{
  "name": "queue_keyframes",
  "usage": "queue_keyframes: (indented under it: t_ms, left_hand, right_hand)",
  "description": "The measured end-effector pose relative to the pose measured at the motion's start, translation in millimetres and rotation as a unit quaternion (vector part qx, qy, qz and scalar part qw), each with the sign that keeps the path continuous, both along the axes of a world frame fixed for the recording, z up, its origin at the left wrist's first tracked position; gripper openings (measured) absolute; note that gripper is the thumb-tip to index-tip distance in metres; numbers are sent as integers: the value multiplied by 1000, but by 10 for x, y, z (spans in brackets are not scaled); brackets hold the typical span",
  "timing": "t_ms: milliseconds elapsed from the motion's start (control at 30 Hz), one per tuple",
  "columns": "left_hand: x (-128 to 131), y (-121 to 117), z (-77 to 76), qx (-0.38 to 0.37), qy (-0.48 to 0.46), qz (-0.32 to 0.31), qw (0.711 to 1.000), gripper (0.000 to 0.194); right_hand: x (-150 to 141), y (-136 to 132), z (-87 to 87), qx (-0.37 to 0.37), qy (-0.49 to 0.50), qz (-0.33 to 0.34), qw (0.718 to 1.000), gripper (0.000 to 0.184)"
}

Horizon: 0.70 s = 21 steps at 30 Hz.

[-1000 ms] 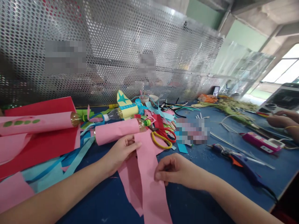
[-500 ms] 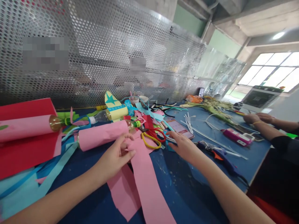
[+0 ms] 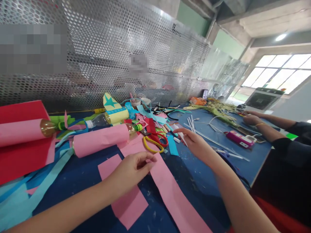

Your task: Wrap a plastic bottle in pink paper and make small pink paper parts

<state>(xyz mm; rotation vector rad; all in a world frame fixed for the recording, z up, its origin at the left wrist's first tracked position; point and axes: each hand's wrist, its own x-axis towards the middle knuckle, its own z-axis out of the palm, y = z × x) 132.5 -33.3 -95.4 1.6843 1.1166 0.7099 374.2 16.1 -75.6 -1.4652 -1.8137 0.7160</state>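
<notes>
Across the blue surface (image 3: 189, 168) slants a long pink strip (image 3: 170, 191), far end pinched in the left hand (image 3: 138, 166). The right hand (image 3: 194, 140) is half-curled, hold unclear, near yellow-handled scissors (image 3: 155, 141), a pale flat item (image 3: 181, 135) at its fingertips.

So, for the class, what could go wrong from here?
The left hand holds the long pink strip by one end, so it might crease or tear. The yellow scissor handle lies just beyond that hand and could snag the strip. The right hand is close to a loose blue paper piece and may knock it.
</notes>
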Motion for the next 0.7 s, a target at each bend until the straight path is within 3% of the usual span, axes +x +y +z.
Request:
queue_keyframes:
  t_ms: [200,333,500,700]
  left_hand:
    - [14,30,59,115,108,-54,986,29]
    - [15,46,67,82,102,-60,990,26]
    - [5,78,117,64,69,-60,994,26]
    - [-53,113,201,68,52,-46,995,27]
  right_hand:
    - [-98,-65,117,-40,205,65,976,39]
    - [-142,-106,113,-35,254,78,963,30]
    - [-273,-193,85,-30,224,127,966,27]
    - [-366,-292,62,-1,65,221,973,17]
